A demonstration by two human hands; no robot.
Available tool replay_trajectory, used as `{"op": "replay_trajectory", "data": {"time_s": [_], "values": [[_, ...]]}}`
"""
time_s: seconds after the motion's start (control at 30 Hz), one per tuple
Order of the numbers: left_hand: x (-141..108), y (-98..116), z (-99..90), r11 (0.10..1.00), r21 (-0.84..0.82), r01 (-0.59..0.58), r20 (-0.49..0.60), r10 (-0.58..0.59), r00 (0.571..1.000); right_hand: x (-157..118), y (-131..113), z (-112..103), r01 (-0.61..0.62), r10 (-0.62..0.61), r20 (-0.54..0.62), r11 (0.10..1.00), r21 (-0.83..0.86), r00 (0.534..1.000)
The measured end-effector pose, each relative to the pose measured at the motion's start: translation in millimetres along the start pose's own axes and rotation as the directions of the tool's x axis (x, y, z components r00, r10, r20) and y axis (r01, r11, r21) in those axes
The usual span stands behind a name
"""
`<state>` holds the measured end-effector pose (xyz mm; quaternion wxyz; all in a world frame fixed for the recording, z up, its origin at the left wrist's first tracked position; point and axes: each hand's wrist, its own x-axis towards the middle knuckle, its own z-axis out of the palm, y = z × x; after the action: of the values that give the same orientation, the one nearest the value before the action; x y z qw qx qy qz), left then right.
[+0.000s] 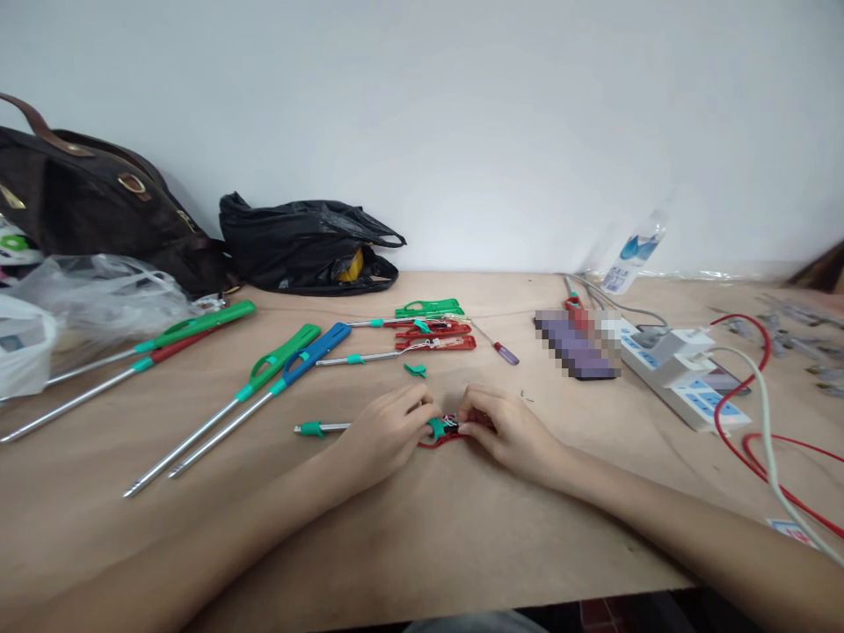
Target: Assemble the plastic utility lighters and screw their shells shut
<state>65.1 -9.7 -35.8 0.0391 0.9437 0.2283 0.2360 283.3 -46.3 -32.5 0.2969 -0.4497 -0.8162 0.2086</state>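
Note:
A red stick lighter [441, 442] lies on the table in front of me with its handle opened, showing white wires and a dark part inside. Its metal tube, with a green tip piece [312, 429], points left. My left hand [392, 429] is closed on the lighter near its green collar. From the other side, my right hand [505, 431] pinches the inner parts at the handle; its fingers hide most of that end. Behind my hands lie a loose green trigger piece [415, 371], an opened red lighter handle [448, 344] and a purple-handled screwdriver [506, 353].
An opened green handle [432, 308] lies further back. Whole green [283, 356] and blue [316, 352] lighters lie left. A black plastic bag [303, 242] stands at the wall. A phone [580, 347], a power strip [686, 378], red cable [725, 440] and bottle [634, 255] are right.

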Motion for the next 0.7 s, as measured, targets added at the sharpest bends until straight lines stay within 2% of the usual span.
{"op": "replay_trajectory", "data": {"time_s": [0.2,0.5,0.7], "values": [[-1.6,-3.8,7.7,0.998,0.042,-0.055,-0.061,0.057,0.997,-0.4,0.9,0.4,0.014,-0.014,-0.005,1.0,0.0,1.0],[-2.6,-5.4,9.7,0.996,0.076,-0.054,-0.061,0.059,0.996,-0.8,3.7,1.6,0.035,-0.035,-0.01,0.999,-0.024,0.999],[0.0,-2.8,4.1,0.991,0.103,-0.091,-0.062,0.097,0.993,-0.6,4.1,2.2,0.041,-0.041,-0.02,0.999,-0.031,0.999]]}}
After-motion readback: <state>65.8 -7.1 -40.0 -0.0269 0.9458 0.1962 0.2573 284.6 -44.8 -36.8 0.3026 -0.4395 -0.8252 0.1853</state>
